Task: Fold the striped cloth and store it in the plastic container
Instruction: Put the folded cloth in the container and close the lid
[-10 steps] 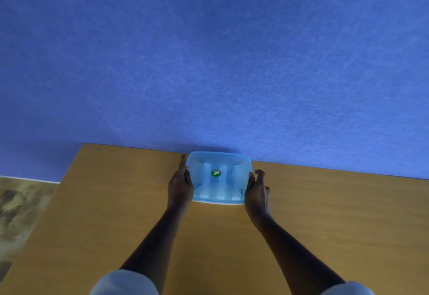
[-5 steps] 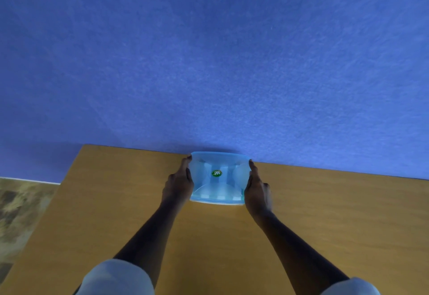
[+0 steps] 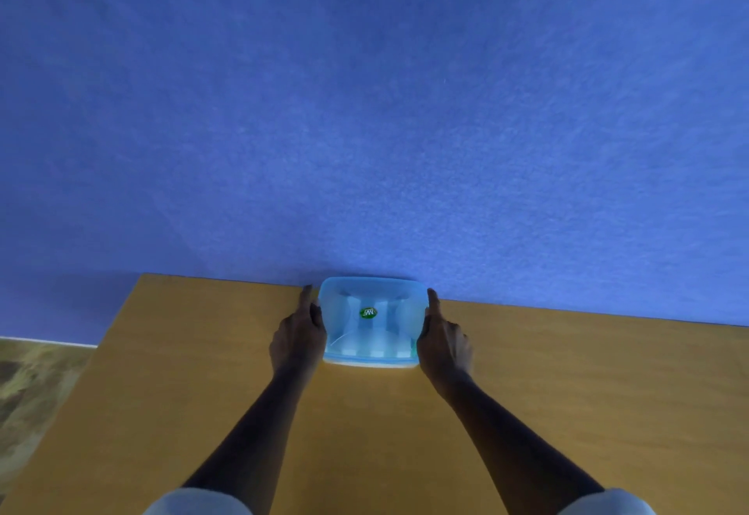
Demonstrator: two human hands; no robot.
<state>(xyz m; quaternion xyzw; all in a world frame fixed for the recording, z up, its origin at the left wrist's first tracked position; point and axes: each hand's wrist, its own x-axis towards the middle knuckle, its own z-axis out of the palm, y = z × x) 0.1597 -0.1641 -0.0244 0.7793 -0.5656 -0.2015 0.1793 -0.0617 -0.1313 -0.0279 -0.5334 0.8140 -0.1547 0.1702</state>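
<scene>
The translucent light-blue lidded plastic container [image 3: 371,322] is held at the far edge of the yellow-brown wooden table [image 3: 567,393], pressed between the left hand [image 3: 299,338] and right hand [image 3: 444,342], fingers closed flat against its opposite sides, both equally near.

Translucent glossy plastic container [image 3: 371,322] — matt wood-look table [image 3: 182,393].

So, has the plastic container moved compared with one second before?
Yes. The plastic container has slid away from the person; its far edge now overlaps the table's back edge by the blue wall.
</scene>
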